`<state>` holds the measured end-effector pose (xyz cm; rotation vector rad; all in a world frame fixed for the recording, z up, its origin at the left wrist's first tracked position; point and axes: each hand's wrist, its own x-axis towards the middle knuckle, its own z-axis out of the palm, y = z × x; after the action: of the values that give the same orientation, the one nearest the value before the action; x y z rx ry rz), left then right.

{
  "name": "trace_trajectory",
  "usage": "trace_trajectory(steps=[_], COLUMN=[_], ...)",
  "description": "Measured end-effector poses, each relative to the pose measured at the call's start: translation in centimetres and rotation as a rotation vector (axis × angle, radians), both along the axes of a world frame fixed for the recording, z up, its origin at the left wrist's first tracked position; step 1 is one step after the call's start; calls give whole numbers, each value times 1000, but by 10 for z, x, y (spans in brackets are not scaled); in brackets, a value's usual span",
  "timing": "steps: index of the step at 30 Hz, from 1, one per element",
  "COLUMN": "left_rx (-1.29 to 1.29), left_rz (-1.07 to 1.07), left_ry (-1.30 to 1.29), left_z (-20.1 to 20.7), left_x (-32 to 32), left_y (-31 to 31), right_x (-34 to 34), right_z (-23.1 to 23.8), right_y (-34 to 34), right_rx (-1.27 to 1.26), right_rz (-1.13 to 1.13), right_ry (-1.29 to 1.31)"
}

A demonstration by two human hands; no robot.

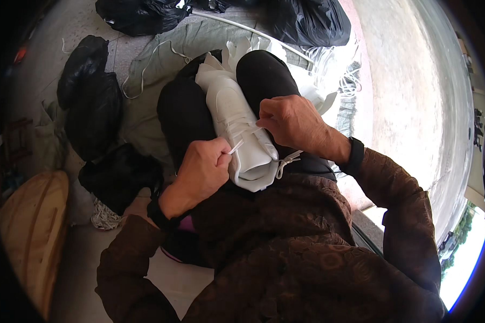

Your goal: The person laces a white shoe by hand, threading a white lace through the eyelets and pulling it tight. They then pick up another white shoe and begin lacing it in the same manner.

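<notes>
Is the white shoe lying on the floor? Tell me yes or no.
No: the white shoe rests on the person's lap between the black-clad knees, with the left hand pinching its lace and the right hand on its top.

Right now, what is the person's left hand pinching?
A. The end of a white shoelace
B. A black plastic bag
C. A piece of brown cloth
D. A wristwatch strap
A: the left hand pinches the end of a white shoelace between thumb and finger, beside the white shoe resting on the lap, while the right hand grips the laces on top of the shoe.
</notes>
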<state>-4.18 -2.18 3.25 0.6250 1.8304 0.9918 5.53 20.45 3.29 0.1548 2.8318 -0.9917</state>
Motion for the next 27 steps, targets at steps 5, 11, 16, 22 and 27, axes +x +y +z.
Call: trace_trajectory(steps=[5,11,16,22,27], left_rx=[260,352,-216,507,1012], left_rz=[-500,-127,255,1837,1526], left_ry=[1111,1051,-60,-97,-586], left_z=[-2,-4,22,76,16], left_x=[-10,-16,-27,-20,-46], left_y=[-19,-58,-237,-188,-279], right_x=[-2,64,159,187,166], right_z=[-7,10,-1,-28,-15], right_y=[-8,67,177,176,146], right_rx=[100,129,296,357,-148], right_rz=[51,153,-52,-270,-700], right_ry=[126,217,97,-103,-462])
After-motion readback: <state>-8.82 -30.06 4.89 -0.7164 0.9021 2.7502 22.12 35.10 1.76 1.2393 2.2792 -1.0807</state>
